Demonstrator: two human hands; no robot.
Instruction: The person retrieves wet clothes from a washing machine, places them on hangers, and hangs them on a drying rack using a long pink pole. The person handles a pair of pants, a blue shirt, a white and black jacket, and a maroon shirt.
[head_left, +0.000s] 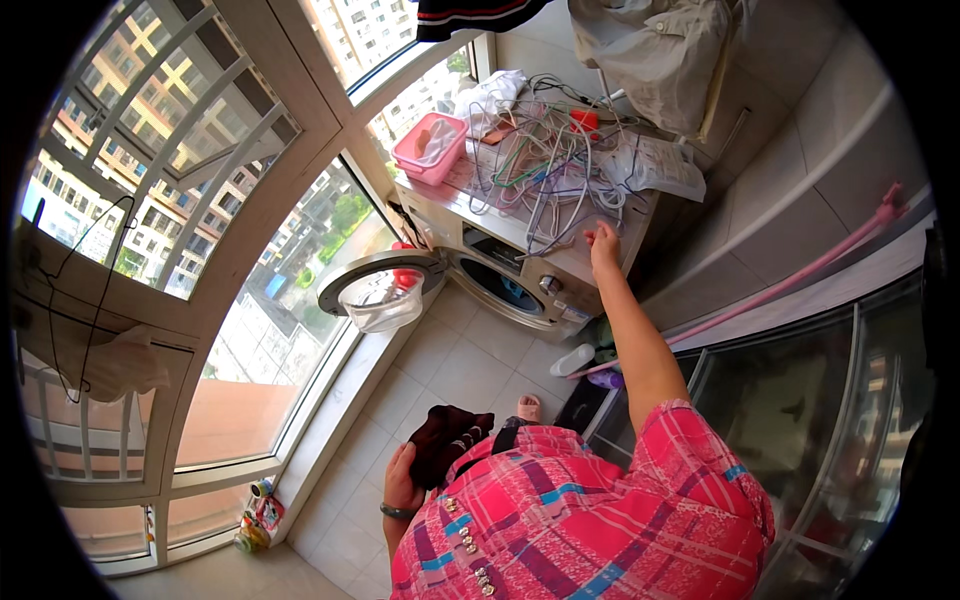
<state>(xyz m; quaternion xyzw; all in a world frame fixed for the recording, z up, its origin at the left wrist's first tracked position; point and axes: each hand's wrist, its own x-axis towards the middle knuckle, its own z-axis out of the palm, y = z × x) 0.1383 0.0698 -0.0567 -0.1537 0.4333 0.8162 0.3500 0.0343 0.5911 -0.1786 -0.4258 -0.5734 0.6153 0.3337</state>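
Note:
My left hand (403, 480), a bracelet at its wrist, holds a bundled dark garment (442, 442) against my body. My right hand (604, 246) reaches over the front right corner of the washing machine top, at the near edge of a tangled heap of clothes hangers (551, 165). Its fingers are partly curled beside a purple hanger (568, 234); whether they touch it I cannot tell. The front-loading washing machine (574, 289) has its round door (382, 289) swung wide, and some blue cloth (513, 288) shows inside the drum.
A pink plastic basket (429, 174) with cloth stands at the machine's back left, near white cloth (491, 97). A plastic bag (660, 166) lies at the right. Light trousers (652, 67) hang above. A pink pole (795, 279) slants along the right wall. A white slipper (572, 360) lies on the floor.

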